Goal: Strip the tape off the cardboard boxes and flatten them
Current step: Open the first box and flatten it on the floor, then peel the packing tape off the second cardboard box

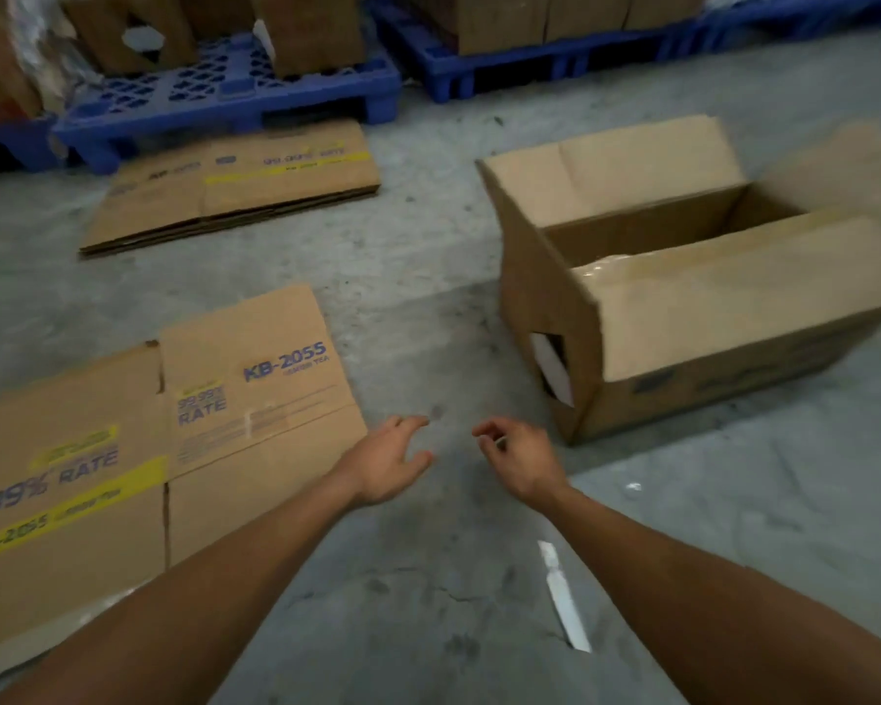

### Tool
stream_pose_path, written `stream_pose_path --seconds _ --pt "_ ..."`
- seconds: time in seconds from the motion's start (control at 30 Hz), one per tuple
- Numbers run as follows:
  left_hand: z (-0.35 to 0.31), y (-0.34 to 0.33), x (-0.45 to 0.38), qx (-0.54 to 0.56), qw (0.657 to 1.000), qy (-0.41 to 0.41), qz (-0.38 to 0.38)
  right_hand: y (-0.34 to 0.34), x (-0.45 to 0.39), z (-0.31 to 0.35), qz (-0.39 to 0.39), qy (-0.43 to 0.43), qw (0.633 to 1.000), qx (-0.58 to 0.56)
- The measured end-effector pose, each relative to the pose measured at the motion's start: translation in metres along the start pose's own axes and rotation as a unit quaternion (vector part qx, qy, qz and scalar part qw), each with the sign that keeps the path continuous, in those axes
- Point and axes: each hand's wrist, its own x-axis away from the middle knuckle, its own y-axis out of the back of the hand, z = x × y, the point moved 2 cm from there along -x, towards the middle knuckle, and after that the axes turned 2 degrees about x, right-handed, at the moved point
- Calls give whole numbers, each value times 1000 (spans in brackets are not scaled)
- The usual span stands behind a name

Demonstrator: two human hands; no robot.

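Floor layout, my hands out front.
Open box (682, 307) stands ahead-right of my right hand (522, 463); flat box (123, 475) lies left of my left hand (390, 463). Flat stack (235, 188) beyond it, pallets (235, 94) behind. Strip (563, 595) by my right forearm.

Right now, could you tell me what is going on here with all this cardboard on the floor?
A person is breaking down cardboard boxes on a concrete floor. Both hands are empty: the left hand and the right hand hang open over bare floor, touching nothing. One open box stands upright to the right, its flaps up and glossy tape on the near flap, not yet flattened. A flattened box lies at the left, and a flattened stack lies farther back by the blue pallets.
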Motion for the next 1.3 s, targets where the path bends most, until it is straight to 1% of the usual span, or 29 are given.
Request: stream_pose_path --seconds 0.07,0.1,0.17,0.23,0.3,0.37,0.4,0.47,0.53,0.63,0.73,0.8,0.87,0.9,0.97,1.07,1.17,1.23,1.3 --pt "-70 -18 -19 75 996 -31 -22 38 17 -42 -32 -38 999 -14" --pt "-93 -25 -25 135 990 -22 -45 51 20 -57 -45 -57 997 -17" --pt "-145 -40 -38 254 962 6 -104 87 25 -97 -87 -101 991 -25" --pt "-182 -47 -50 344 924 29 -165 124 21 -131 -138 -143 978 -58" --pt "-209 -53 -64 389 898 51 -200 160 14 -163 -195 -183 954 -135" --pt "-219 -54 -75 396 884 93 -229 179 6 -185 -239 -209 923 -216" --pt "-223 -54 -79 389 879 126 -244 184 1 -194 -247 -219 909 -255" --pt "-220 -48 -84 371 870 184 -266 181 -9 -200 -250 -220 891 -310" --pt "-211 -35 -86 356 866 218 -276 176 -19 -201 -250 -235 876 -339" --pt "-168 -5 -89 346 859 242 -289 169 -29 -201 -285 -272 845 -363" --pt "-126 26 -91 361 860 251 -261 178 -29 -207 -319 -316 818 -360" --pt "-110 40 -92 388 851 256 -246 183 -24 -216 -311 -334 826 -332" --pt "-101 45 -91 426 833 254 -244 184 -19 -222 -277 -319 853 -306" --pt "-98 43 -88 445 824 256 -238 183 -18 -223 -259 -313 865 -294" --pt "-97 32 -82 489 805 262 -210 180 -16 -227 -241 -309 872 -292" --pt "-100 23 -79 537 791 224 -190 173 -12 -224 -244 -291 868 -320" --pt "-105 45 -82 532 802 164 -216 182 -8 -213 -263 -247 867 -343" --pt "-107 70 -81 517 812 134 -235 193 -7 -196 -299 -205 848 -388" --pt "-106 98 -83 501 821 114 -251 211 -8 -169 -349 -174 820 -419"
